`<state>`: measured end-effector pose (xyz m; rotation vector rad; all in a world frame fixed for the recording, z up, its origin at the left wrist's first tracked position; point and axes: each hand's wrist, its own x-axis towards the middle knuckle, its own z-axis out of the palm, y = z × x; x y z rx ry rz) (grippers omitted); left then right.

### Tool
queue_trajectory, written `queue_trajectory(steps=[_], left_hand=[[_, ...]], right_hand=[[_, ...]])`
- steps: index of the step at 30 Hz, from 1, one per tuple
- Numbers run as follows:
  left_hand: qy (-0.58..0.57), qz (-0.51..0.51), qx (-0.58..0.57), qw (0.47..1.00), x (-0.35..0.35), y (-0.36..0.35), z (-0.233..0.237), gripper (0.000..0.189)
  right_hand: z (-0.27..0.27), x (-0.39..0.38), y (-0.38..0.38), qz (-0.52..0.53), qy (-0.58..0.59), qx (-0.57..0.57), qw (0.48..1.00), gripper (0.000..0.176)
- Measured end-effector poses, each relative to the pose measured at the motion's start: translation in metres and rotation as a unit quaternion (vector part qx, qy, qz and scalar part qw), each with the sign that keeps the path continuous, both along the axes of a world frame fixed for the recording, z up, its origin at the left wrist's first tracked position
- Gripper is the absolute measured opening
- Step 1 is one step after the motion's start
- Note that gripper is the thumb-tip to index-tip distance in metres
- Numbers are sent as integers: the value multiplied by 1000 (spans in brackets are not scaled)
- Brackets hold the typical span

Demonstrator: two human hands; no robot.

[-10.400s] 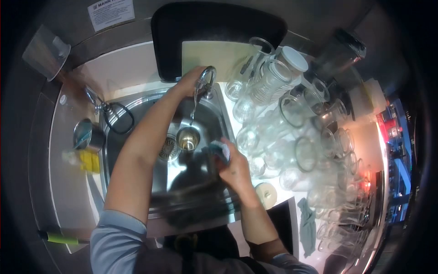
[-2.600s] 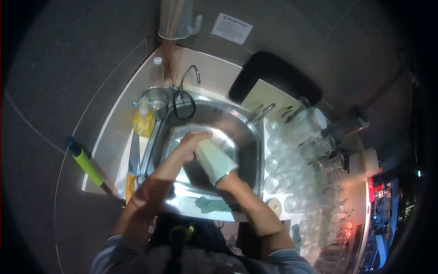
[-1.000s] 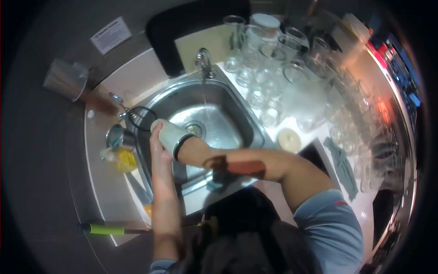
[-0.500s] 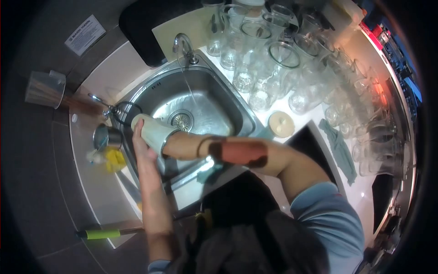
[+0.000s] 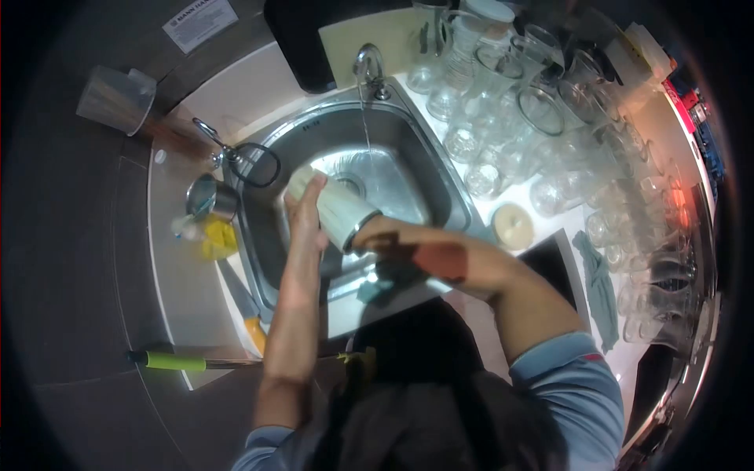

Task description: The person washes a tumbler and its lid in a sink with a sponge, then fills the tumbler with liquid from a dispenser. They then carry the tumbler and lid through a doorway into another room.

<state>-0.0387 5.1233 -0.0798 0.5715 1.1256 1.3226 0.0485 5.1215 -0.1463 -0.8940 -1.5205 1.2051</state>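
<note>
A pale, whitish cylindrical container [image 5: 339,210] with a metal-looking rim is tilted over the sink basin [image 5: 424,169]. My left hand [image 5: 308,213] is wrapped round its closed end from the left, thumb along its upper side. My right forearm goes into the open end, and my right hand is hidden inside. Water runs from the curved faucet [image 5: 369,63] into the basin, behind the container and not onto it. The drain shows partly beside the container.
Many glass pitchers [image 5: 503,118] crowd the counter to the right, near a round beige lid [image 5: 513,227] and a green cloth [image 5: 598,290]. On the left are a metal cup [image 5: 212,196], a yellow cloth [image 5: 220,238], a knife with an orange handle [image 5: 255,334] and a plastic jug [image 5: 116,100].
The view has shifted, so the surroundings appear further right. The container is still held by my left hand, with my right forearm inside it.
</note>
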Motion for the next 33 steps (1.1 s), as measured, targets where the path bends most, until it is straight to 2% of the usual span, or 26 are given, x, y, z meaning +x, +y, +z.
queue_trajectory(steps=[1, 2, 3, 4, 7, 8, 9, 11, 12, 13, 14, 15, 17, 18, 19, 20, 21, 23, 24, 25, 27, 28, 30, 31, 32, 33], left_hand=[[-20, 4, 18, 1000, -1, 1, 1, 42], [-111, -20, 38, 993, -2, 4, -1, 44], [-201, -43, 53, 977, -4, 3, -4, 45], [-289, -65, 64, 953, -7, 0, -8, 47], [-239, -103, 26, 965, -25, 15, -10, 42], [-160, -85, 0, 983, -38, 35, -29, 36], [-145, -74, -31, 986, -38, 37, -33, 35], [-114, -51, -77, 989, -41, 42, -22, 33], [-134, -17, -63, 989, -34, 32, -1, 31], [-180, -28, -53, 982, -42, 41, -4, 32], [-227, -35, -48, 972, -54, 45, -15, 33], [-272, -41, -46, 960, -63, 42, -27, 34], [-264, -55, -41, 962, -60, 39, -36, 35], [-259, -63, -37, 963, -56, 37, -39, 36], [-255, -71, -29, 964, -54, 36, -31, 38], [-252, -138, -43, 957, -63, 24, -24, 47], [-138, -155, 11, 978, -70, 12, -27, 51], [103, -179, 113, 972, -84, 0, -29, 60], [88, -332, 156, 926, -93, 1, -19, 74], [65, -405, 198, 890, -79, -11, 13, 82], [83, -343, 225, 908, -59, -30, 52, 85], [56, -318, 207, 924, -55, -29, 42, 84], [0, -266, 167, 949, -50, -21, 1, 81], [-69, -246, 149, 955, -50, -21, -3, 79], [-138, -224, 131, 956, -50, -22, -7, 76], [-227, -197, 119, 946, -46, -19, -7, 70]], right_hand=[[18, 1, -1, -3, -7, -37, 999, 30], [34, 3, -2, -5, -13, -73, 997, 30], [57, 2, -3, -9, -142, -51, 989, 30], [56, 4, -5, 23, -130, 8, 991, 26], [52, 34, -7, 111, -84, 183, 973, 13], [49, 46, -9, 138, -68, 237, 959, 9], [44, 54, -19, 166, -48, 282, 944, 7], [66, 51, -27, 241, -180, 230, 925, 5], [114, 40, -23, 273, -332, 132, 893, 7], [142, 32, -19, 297, -475, 29, 828, 11], [92, 35, -31, 105, -333, 293, 890, 21], [83, 31, -32, 94, -331, 319, 883, 24], [79, 26, -26, 68, -325, 379, 864, 32], [87, 31, -26, 51, -372, 362, 853, 31], [99, 40, -19, 51, -361, 340, 867, 30], [114, 50, -10, 51, -348, 319, 880, 29], [130, 59, -4, 51, -334, 294, 894, 28], [167, 75, 7, 110, -224, 36, 968, 35], [162, 79, 14, 135, -159, -70, 976, 39], [161, 75, 18, 115, -165, -73, 977, 39], [161, 61, 22, 76, -177, -80, 978, 39], [156, 55, 29, -6, -164, -104, 981, 39], [143, 60, 47, -131, -176, 50, 974, 41], [142, 59, 49, -191, -177, 123, 957, 42], [136, 54, 34, -184, -236, 217, 929, 39], [129, 34, 11, -130, -227, 264, 929, 36]])
